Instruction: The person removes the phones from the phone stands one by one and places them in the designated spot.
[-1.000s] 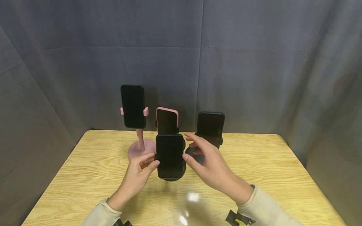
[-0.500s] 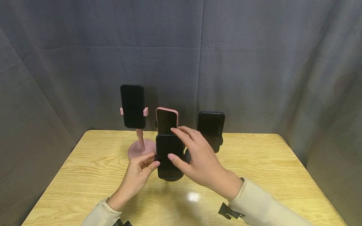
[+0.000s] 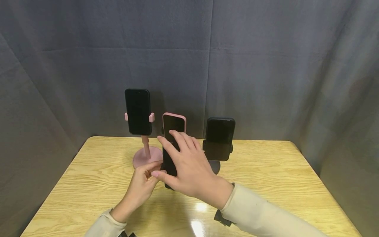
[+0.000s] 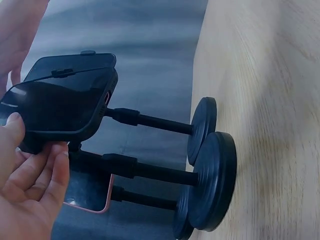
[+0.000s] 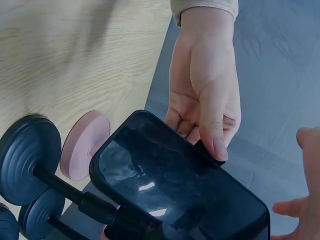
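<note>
A black-cased phone (image 3: 168, 166) sits upright in a black stand, whose round base (image 4: 215, 182) rests on the table. My left hand (image 3: 141, 186) pinches the black clamp (image 5: 206, 150) at the phone's left edge between thumb and curled fingers. In front of the phone, my right hand (image 3: 192, 169) hovers with its fingers spread and hides much of the screen in the head view. Only part of the right hand (image 5: 302, 190) shows in the right wrist view. Whether it touches the phone is unclear.
Behind stands a pink-cased phone (image 3: 174, 121) in a black stand. A black phone (image 3: 138, 112) in a taller pink stand (image 3: 147, 151) is at the left. Another black phone (image 3: 219, 138) on a black stand is at the right. Grey curtains (image 3: 266, 65) surround the wooden table (image 3: 266, 177).
My right hand has moved left from the phone's right side and now passes across its screen. The left hand keeps its pinch at the left edge.
</note>
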### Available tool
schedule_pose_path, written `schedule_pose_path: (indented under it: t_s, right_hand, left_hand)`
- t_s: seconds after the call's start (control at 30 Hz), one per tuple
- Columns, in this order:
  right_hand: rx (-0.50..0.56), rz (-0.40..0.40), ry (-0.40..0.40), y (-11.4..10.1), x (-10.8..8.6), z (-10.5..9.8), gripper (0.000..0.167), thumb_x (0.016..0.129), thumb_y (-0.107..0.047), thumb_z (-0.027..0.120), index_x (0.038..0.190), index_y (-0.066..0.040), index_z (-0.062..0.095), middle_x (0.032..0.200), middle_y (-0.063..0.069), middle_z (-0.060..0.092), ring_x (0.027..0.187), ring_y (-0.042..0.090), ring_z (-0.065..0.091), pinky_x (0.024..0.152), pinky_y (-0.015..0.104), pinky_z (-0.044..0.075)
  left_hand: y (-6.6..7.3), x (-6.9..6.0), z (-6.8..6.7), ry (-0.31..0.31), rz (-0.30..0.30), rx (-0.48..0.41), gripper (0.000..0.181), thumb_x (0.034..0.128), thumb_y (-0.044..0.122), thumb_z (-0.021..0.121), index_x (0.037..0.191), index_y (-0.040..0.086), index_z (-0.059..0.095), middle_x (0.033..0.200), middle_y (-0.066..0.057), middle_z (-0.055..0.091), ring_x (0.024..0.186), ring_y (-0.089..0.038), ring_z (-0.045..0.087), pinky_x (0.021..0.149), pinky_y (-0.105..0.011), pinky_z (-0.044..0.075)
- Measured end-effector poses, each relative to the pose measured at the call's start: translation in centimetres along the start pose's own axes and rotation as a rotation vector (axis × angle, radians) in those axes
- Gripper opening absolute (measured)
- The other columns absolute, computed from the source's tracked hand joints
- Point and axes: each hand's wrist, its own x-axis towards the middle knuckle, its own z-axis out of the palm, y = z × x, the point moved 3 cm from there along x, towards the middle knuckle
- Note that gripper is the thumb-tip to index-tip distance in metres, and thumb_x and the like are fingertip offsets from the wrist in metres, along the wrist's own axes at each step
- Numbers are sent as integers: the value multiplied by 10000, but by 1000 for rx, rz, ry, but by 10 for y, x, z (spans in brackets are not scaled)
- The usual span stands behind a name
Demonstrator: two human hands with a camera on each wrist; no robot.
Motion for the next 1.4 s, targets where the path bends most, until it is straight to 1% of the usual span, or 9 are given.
schedule_pose_path:
  t_s: [0.1, 0.27, 0.33, 0.47, 0.63, 0.93, 1.1, 1.33, 1.4]
  right_hand:
    - [-42, 9, -15, -4, 3, 4, 809, 889, -745, 545, 1527, -264, 419, 1521, 95, 437, 1361, 302, 454, 1114, 515, 390]
    - [-112, 26, -9, -7, 6, 9, 833, 861, -794, 527, 1514, -285, 433, 1485, 89, 464, 1342, 277, 445, 1049, 526, 410]
    - [-139, 32, -3, -8, 6, 12, 837, 850, -808, 527, 1500, -285, 453, 1475, 94, 473, 1339, 281, 441, 1016, 524, 427]
    - [-191, 36, 32, -10, 5, 18, 830, 836, -822, 529, 1459, -273, 497, 1458, 99, 483, 1321, 290, 440, 959, 506, 454]
    - [-211, 47, 66, -11, 5, 22, 830, 843, -820, 522, 1445, -249, 515, 1406, 104, 504, 1272, 293, 455, 906, 503, 477]
    - [-208, 122, 61, -13, 9, 29, 807, 867, -763, 568, 1463, -227, 475, 1304, 71, 562, 1198, 284, 500, 857, 471, 492]
    - [-230, 171, 64, -14, 11, 33, 781, 860, -725, 621, 1415, -195, 471, 1264, 65, 571, 1164, 278, 508, 840, 453, 479]
    - [-291, 197, 102, -15, 15, 38, 675, 891, -727, 573, 1284, -180, 549, 1124, 69, 584, 1030, 266, 517, 739, 408, 449]
    - [-303, 201, 109, -15, 16, 38, 628, 898, -720, 568, 1216, -179, 566, 1072, 66, 581, 990, 261, 515, 713, 400, 441]
  left_hand:
    - [-1, -1, -1, 16, 18, 15, 304, 959, 95, 681, 1200, -91, 684, 1211, -243, 708, 1103, -365, 696, 914, -372, 597]
    - [-1, -2, -1, 26, 31, 30, 303, 949, 91, 693, 1193, -88, 689, 1196, -254, 710, 1076, -375, 711, 878, -397, 616]
    - [-1, -2, 0, 22, 34, 27, 280, 949, 86, 692, 1184, -66, 700, 1175, -230, 726, 1063, -334, 719, 872, -358, 619]
    - [-1, -1, 0, 13, 39, 9, 236, 956, 81, 684, 1169, -16, 718, 1138, -171, 750, 1031, -173, 717, 846, -224, 588]
    - [-1, -1, 0, -4, 70, -2, 209, 959, 84, 680, 1150, 13, 727, 1106, -112, 760, 1006, -38, 672, 849, -217, 577]
    - [-4, -3, -1, 31, 64, 14, 96, 939, -12, 666, 996, 47, 715, 996, -60, 713, 952, -24, 592, 865, -268, 558]
    - [-4, -5, -1, 50, 64, 17, 149, 916, -42, 680, 1044, 22, 721, 1014, -107, 731, 948, -17, 619, 832, -266, 574]
    - [-1, -5, -1, 52, 22, 12, 145, 919, -9, 695, 1057, 9, 738, 1026, -94, 753, 960, -66, 658, 852, -261, 577]
    - [-1, -5, 0, 47, 22, 12, 143, 922, -4, 694, 1057, 13, 739, 1023, -90, 754, 952, -43, 656, 853, -259, 579]
